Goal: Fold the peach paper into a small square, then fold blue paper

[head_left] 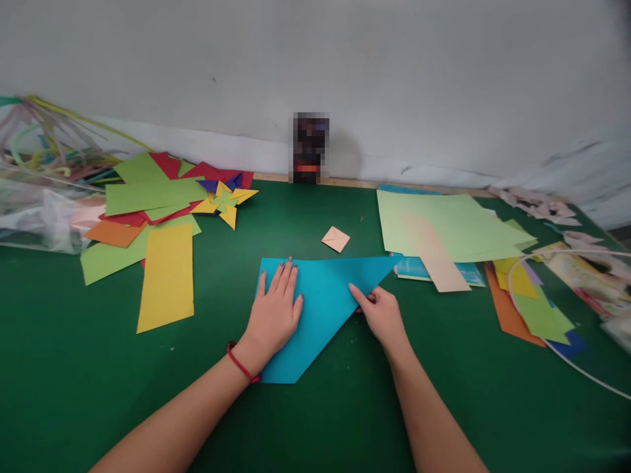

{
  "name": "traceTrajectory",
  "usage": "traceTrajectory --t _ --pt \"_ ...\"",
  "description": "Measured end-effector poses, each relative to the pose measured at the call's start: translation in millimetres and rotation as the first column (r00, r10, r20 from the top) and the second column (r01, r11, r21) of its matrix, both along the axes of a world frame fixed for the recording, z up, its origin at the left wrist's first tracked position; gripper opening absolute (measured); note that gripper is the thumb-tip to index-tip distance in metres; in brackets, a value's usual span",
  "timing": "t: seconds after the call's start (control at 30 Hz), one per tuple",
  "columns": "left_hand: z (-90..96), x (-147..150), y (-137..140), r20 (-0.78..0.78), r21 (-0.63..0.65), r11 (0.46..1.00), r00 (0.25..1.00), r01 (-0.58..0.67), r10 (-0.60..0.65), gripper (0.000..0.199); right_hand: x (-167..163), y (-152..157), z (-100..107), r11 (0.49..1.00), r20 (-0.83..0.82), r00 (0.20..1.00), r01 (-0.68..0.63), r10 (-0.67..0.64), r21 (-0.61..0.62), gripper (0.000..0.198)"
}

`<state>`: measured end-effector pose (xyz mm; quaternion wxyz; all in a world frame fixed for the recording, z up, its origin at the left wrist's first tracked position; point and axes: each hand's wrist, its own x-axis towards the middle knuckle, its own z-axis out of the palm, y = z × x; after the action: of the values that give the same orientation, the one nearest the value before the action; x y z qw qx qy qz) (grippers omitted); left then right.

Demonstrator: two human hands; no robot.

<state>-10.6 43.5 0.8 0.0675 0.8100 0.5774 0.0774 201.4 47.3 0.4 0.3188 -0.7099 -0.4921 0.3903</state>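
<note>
A blue sheet of paper (325, 309) lies on the green table in front of me, with a slanting edge running from its upper right point down to the lower left. My left hand (276, 309) rests flat on its left part, fingers stretched out, a red cord bracelet at the wrist. Along the slanting edge, my right hand (379, 312) pinches the paper, thumb on top and fingers curled beneath, partly hidden. Just beyond the sheet sits a small folded peach paper square (336, 239).
Left are green, red and orange papers, a yellow strip (167, 279) and a folded paper star (225, 202). A plastic bag (39, 210) holds bendy coloured stems. At right lie pale green sheets (444, 223), a peach strip (441, 263) and paper scraps. A blurred dark object (310, 148) stands against the wall.
</note>
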Motion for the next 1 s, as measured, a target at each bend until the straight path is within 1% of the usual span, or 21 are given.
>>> traceTrajectory --t 0.23,0.33,0.43,0.57,0.73,0.87,1.0 --pt "-3.8 0.7 1.6 0.008 -0.006 1.0 1.0 -0.01 0.01 0.055 -0.4 0.2 0.2 1.0 0.011 1.0 0.01 -0.01 0.007 0.043" --pt "-5.0 1.5 1.7 0.006 -0.004 1.0 1.0 -0.013 0.013 0.055 -0.6 -0.1 0.5 1.0 0.024 1.0 -0.011 0.011 0.011 0.041" --pt "-4.6 1.9 1.8 0.001 -0.007 1.0 1.0 -0.016 0.016 0.056 0.3 -0.4 -1.3 0.999 0.074 0.996 -0.042 0.041 0.015 0.041" --pt "-3.6 2.2 1.4 -0.006 -0.013 1.0 1.0 -0.017 0.017 0.056 1.6 -1.1 -4.6 0.998 0.194 0.98 -0.04 0.03 0.044 0.044" --pt "-4.1 2.6 1.2 -0.004 -0.001 1.0 1.0 -0.025 0.025 0.056 -1.0 -3.2 -1.4 0.996 0.301 0.953 -0.059 0.036 0.067 0.045" --pt "-4.9 2.4 1.5 0.001 0.005 1.0 1.0 -0.024 0.024 0.056 -3.4 -3.9 3.2 0.994 0.327 0.944 -0.082 0.053 0.075 0.045" --pt "-6.0 2.1 1.5 0.005 0.01 1.0 1.0 -0.024 0.024 0.056 -2.9 -3.8 3.5 0.993 0.323 0.944 -0.096 0.068 0.071 0.044"
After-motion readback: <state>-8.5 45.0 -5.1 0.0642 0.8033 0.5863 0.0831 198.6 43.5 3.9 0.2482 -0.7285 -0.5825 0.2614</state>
